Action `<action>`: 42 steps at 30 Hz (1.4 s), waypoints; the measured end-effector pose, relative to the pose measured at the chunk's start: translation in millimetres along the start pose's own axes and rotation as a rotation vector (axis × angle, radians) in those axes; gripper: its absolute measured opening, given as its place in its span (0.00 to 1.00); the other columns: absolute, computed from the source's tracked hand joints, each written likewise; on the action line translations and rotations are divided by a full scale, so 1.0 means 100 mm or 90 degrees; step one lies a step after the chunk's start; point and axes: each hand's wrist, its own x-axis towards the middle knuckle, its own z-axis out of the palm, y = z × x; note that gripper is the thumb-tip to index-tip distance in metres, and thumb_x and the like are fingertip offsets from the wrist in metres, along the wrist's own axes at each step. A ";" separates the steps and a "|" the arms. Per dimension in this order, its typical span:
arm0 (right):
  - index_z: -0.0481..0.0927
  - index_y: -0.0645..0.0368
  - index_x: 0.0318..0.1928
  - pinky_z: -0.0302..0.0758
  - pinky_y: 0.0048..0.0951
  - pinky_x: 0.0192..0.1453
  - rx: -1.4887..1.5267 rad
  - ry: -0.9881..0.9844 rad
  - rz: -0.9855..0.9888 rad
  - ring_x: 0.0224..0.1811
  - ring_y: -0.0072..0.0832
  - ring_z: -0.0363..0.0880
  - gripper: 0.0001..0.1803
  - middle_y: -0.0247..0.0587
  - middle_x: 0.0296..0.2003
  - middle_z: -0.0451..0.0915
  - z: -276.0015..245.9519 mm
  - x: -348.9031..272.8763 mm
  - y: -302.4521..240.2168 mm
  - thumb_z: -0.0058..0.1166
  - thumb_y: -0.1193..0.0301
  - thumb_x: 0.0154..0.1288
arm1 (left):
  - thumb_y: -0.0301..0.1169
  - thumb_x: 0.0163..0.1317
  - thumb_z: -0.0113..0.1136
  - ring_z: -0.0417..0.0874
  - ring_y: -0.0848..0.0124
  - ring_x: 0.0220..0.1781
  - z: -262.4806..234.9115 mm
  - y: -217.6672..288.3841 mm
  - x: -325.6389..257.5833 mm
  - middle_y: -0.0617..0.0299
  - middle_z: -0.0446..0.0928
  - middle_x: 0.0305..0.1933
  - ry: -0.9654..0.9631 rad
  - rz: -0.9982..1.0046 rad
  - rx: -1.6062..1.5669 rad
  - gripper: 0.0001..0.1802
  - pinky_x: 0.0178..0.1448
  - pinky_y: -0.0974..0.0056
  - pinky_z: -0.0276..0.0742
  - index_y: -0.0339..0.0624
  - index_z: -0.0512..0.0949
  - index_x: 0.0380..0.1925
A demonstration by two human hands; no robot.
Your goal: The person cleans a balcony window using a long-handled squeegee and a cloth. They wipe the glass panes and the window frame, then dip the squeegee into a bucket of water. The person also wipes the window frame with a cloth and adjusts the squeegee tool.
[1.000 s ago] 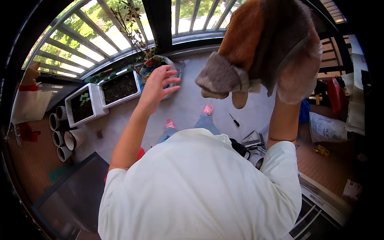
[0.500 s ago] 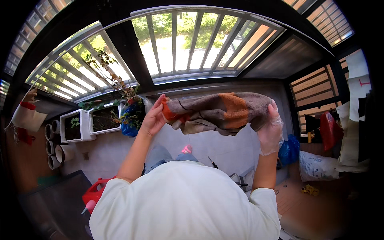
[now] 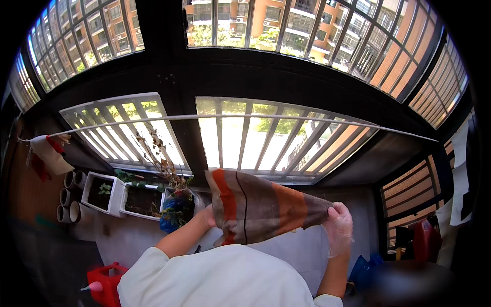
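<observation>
A towel (image 3: pixel 261 207) in grey-brown with orange bands and a dark line is stretched out in front of my chest, below the window. My right hand (image 3: pixel 339 227), in a clear plastic glove, is closed on the gathered right end. At the left edge my left hand (image 3: pixel 210 217) holds the towel, its fingers hidden behind the fabric. The left part of the towel is spread wide and flares upward, while it narrows toward my right hand. A white clothesline (image 3: pixel 286 117) runs across the windows beyond the towel.
White planters (image 3: pixel 115 199) and stacked pots (image 3: pixel 75 211) stand at the left, beside a dried plant (image 3: pixel 161 161). A red plastic can (image 3: pixel 105 286) sits at lower left. Blue bags (image 3: pixel 364 268) lie at lower right. A pale cloth item (image 3: pixel 51 153) hangs at the line's left end.
The view has tilted up, showing the clothesline and upper windows. The towel has gone from bunched and sagging to spread out, its left side flung upward. Both hands sit lower in the picture.
</observation>
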 end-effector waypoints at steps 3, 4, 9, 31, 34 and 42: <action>0.65 0.57 0.51 0.72 0.27 0.50 -0.073 0.071 -0.043 0.43 0.28 0.74 0.25 0.38 0.36 0.73 0.33 0.15 -0.16 0.58 0.78 0.52 | 0.55 0.64 0.40 0.71 0.62 0.58 0.14 0.45 0.01 0.55 0.72 0.55 0.074 -0.022 0.125 0.32 0.60 0.55 0.67 0.38 0.69 0.52; 0.64 0.56 0.53 0.71 0.27 0.51 -0.157 0.074 -0.058 0.43 0.28 0.74 0.28 0.38 0.36 0.73 0.42 0.18 -0.25 0.58 0.78 0.51 | 0.54 0.64 0.40 0.72 0.63 0.56 0.12 0.65 -0.03 0.56 0.72 0.54 0.040 -0.049 0.101 0.30 0.60 0.56 0.67 0.38 0.70 0.52; 0.76 0.58 0.45 0.72 0.33 0.45 -1.182 -0.088 -0.175 0.38 0.35 0.73 0.21 0.40 0.34 0.72 0.42 0.45 -0.12 0.60 0.80 0.45 | 0.38 0.63 0.52 0.76 0.68 0.49 0.14 1.12 0.11 0.58 0.75 0.46 0.100 0.129 0.350 0.16 0.57 0.60 0.69 0.37 0.73 0.45; 0.64 0.62 0.55 0.68 0.35 0.58 -0.226 -0.258 0.040 0.50 0.30 0.72 0.30 0.42 0.49 0.72 1.19 1.46 -0.77 0.56 0.82 0.49 | 0.27 0.60 0.53 0.77 0.70 0.48 0.91 1.15 0.50 0.60 0.75 0.47 0.147 0.523 0.807 0.10 0.55 0.66 0.70 0.40 0.74 0.42; 0.65 0.55 0.57 0.74 0.34 0.52 -0.533 -0.415 -0.299 0.50 0.36 0.73 0.32 0.47 0.49 0.68 1.92 1.67 -1.22 0.56 0.83 0.48 | 0.27 0.61 0.54 0.76 0.73 0.47 0.53 1.02 0.45 0.62 0.76 0.43 0.087 0.396 0.689 0.07 0.53 0.67 0.72 0.40 0.74 0.40; 0.72 0.48 0.52 0.80 0.28 0.27 -1.066 -0.368 -0.995 0.34 0.38 0.77 0.18 0.51 0.45 0.67 3.79 2.54 -0.27 0.50 0.71 0.59 | 0.27 0.62 0.53 0.77 0.75 0.44 0.58 0.82 0.25 0.63 0.77 0.39 0.145 0.414 0.720 0.06 0.50 0.69 0.71 0.40 0.74 0.38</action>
